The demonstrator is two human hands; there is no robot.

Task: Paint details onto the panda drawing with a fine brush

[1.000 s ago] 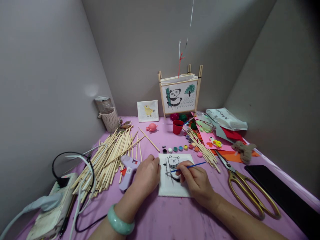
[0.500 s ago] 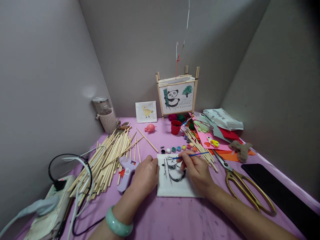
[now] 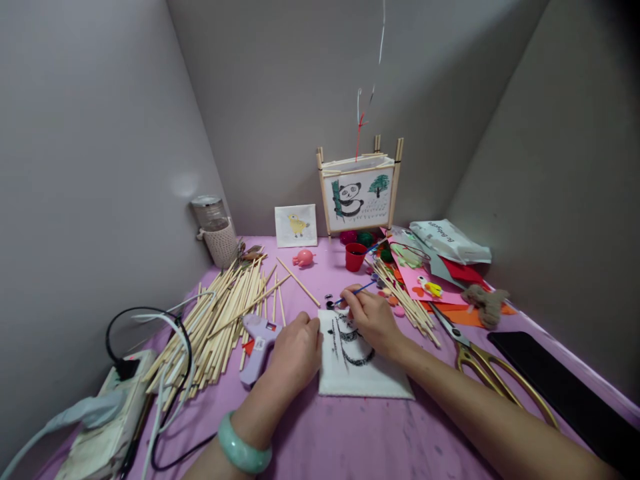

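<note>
My right hand [image 3: 371, 316] pinches a thin blue paintbrush [image 3: 358, 291], whose tip reaches the black pot at the left end of a row of small paint pots [image 3: 330, 302]. My left hand [image 3: 295, 353], fingers curled, presses on the left edge of a white square of paper [image 3: 360, 377] that bears a black panda drawing. A green bangle [image 3: 243, 449] circles my left wrist. The paper lies flat on the purple tabletop [image 3: 350, 440].
A lilac glue gun [image 3: 257, 338] and a heap of bamboo sticks [image 3: 220, 313] lie to the left, beside a power strip with cables [image 3: 125, 373]. Gold scissors [image 3: 493, 380] and a black slab [image 3: 560, 387] lie right. A red cup [image 3: 355, 256] and a panda lantern [image 3: 359, 190] stand behind.
My right hand has moved off the drawing and away from me, carrying the brush tip to the black paint pot. The left hand has stayed on the paper's edge.
</note>
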